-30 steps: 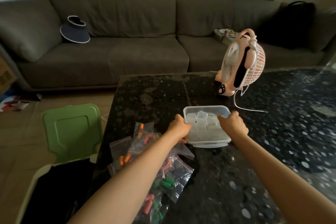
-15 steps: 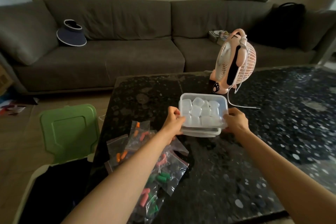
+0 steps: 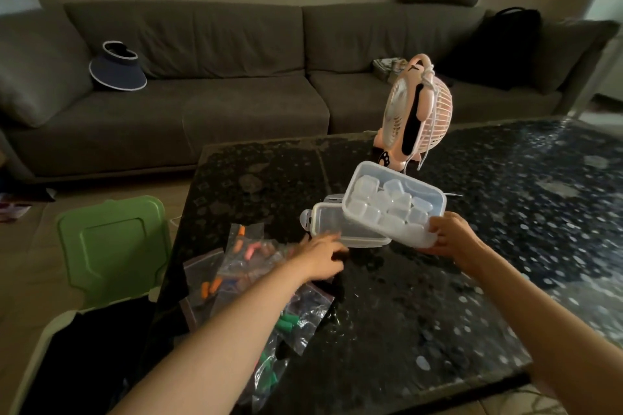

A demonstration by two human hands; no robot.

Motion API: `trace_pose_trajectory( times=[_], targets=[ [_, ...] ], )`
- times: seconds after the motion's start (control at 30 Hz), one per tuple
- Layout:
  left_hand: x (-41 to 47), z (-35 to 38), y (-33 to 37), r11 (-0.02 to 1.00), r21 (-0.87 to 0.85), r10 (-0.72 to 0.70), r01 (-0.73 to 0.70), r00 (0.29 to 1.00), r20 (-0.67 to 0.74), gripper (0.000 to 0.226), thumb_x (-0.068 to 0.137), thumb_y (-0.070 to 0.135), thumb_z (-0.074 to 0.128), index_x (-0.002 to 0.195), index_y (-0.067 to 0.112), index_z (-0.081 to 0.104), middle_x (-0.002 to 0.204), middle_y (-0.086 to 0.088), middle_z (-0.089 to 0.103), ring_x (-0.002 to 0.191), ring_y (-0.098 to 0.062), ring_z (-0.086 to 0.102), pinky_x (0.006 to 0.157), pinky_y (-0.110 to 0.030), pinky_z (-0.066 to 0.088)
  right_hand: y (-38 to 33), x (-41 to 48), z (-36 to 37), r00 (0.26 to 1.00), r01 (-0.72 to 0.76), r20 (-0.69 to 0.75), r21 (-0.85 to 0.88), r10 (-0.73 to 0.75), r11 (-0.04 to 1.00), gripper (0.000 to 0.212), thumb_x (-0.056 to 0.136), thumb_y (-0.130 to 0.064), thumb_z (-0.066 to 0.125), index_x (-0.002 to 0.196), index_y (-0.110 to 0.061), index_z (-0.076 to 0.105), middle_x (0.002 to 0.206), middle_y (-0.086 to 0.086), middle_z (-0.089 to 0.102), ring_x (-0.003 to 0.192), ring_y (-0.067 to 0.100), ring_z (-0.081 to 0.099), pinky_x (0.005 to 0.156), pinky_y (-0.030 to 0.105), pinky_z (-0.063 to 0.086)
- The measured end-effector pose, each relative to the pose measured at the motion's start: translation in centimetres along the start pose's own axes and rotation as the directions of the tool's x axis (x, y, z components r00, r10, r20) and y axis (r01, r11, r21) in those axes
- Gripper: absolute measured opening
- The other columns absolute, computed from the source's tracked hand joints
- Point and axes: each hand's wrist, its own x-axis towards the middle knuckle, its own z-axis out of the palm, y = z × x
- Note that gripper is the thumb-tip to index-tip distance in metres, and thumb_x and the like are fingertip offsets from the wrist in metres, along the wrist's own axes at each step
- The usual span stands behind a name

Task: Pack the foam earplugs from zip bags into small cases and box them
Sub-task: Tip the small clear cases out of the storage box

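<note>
Box (image 3: 425,198) of clear plastic, full of small cases (image 3: 387,204), tilted and off the table (image 3: 438,313), right hand (image 3: 455,241) gripping its near corner. Lid (image 3: 332,221) lies flat on table just left of and below it. Left hand (image 3: 320,258) has its fingers loosely extended at lid's near edge, contact unclear. Zip bags (image 3: 242,256) of foam earplugs (image 3: 209,287) piled under left forearm. Pink desk fan (image 3: 416,111) stands behind box.
</note>
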Motion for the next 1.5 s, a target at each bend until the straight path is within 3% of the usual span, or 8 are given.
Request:
trace_pose_trajectory(
  times=[0.13,0.3,0.47,0.67,0.8,0.93,1.37,1.5],
  targets=[
    [0.6,1.1,-0.3,0.991,0.120,-0.066,0.059,0.996,0.054,0.061,0.095,0.024,0.046,0.150,0.023,0.018,0.158,0.008,-0.009,0.146,-0.015,-0.006,0.116,-0.045,-0.004,0.3,-0.2,-1.1,0.981,0.039,0.190,-0.032,-0.032,0.999,0.047,0.082,0.001,0.054,0.123,-0.020,0.044,0.113,0.011,0.059,0.097,0.030,0.064,0.063,0.034,0.060],
    [1.7,0.6,-0.1,0.993,0.001,-0.120,0.120,0.993,0.011,0.062,0.093,0.024,0.050,0.149,0.020,0.023,0.159,-0.002,-0.008,0.146,-0.020,-0.005,0.116,-0.046,-0.003,1.2,0.1,-2.3,0.937,0.157,0.332,-0.125,-0.108,0.980,0.084,0.055,-0.013,0.073,0.130,-0.033,0.042,0.122,0.007,0.059,0.106,0.029,0.063,0.080,0.045,0.057],
    [-1.0,-0.4,0.8,0.938,-0.177,-0.346,0.298,0.816,-0.464,0.048,0.087,0.015,0.057,0.132,0.007,0.042,0.142,-0.011,0.039,0.134,-0.026,0.033,0.116,-0.043,0.021,1.7,-0.8,-1.6,0.901,0.218,0.417,-0.197,-0.120,0.956,0.101,0.039,-0.019,0.083,0.128,-0.027,0.035,0.119,0.008,0.059,0.101,0.027,0.065,0.072,0.042,0.058],
    [-4.2,2.7,3.7,0.897,-0.201,-0.427,0.395,0.890,-0.157,0.146,0.057,0.071,0.071,0.142,0.006,-0.027,0.149,-0.024,-0.028,0.139,-0.038,-0.025,0.112,-0.049,-0.014,2.5,-1.8,0.6,0.871,0.409,0.423,-0.342,-0.250,0.846,0.088,0.059,-0.008,0.087,0.123,-0.029,0.030,0.124,0.007,0.050,0.094,0.024,0.061,0.062,0.028,0.057],
    [-4.6,5.6,6.7,0.903,-0.178,-0.422,0.391,0.885,-0.196,0.154,0.051,0.075,0.071,0.131,0.011,-0.045,0.146,-0.030,-0.031,0.137,-0.042,-0.027,0.112,-0.051,-0.015,3.0,-2.8,2.0,0.871,0.467,0.374,-0.425,-0.320,0.775,0.092,0.056,-0.017,0.089,0.122,-0.034,0.027,0.120,-0.003,0.049,0.084,0.020,0.062,0.065,0.029,0.054],
    [-4.8,6.9,7.3,0.885,-0.187,-0.462,0.427,0.855,-0.235,0.153,0.053,0.078,0.066,0.091,0.012,-0.067,0.143,-0.029,-0.036,0.138,-0.042,-0.025,0.110,-0.048,-0.017,3.6,-3.6,2.9,0.869,0.490,0.338,-0.493,-0.361,0.718,0.094,0.059,-0.018,0.087,0.127,-0.029,0.024,0.113,-0.009,0.049,0.076,0.008,0.062,0.061,0.018,0.048],
    [-5.2,6.0,6.4,0.877,-0.367,-0.439,0.310,0.827,-0.351,0.157,0.042,0.076,0.072,0.109,0.026,-0.061,0.150,-0.024,-0.025,0.137,-0.031,-0.026,0.107,-0.039,-0.019,2.5,-3.2,2.2,0.804,0.591,0.321,-0.527,-0.501,0.610,0.100,0.058,-0.017,0.088,0.134,-0.030,0.024,0.124,-0.005,0.052,0.078,0.011,0.060,0.072,0.029,0.054],
    [-4.3,6.6,5.8,0.887,-0.349,-0.443,0.303,0.773,-0.454,0.150,0.031,0.095,0.035,0.144,0.009,-0.013,0.148,-0.039,0.007,0.138,-0.046,0.009,0.108,-0.049,0.007,1.9,-2.7,2.2,0.796,0.604,0.312,-0.458,-0.518,0.652,0.096,0.061,-0.022,0.087,0.132,-0.033,0.025,0.123,-0.009,0.051,0.082,0.015,0.063,0.074,0.036,0.057]
  ],
)
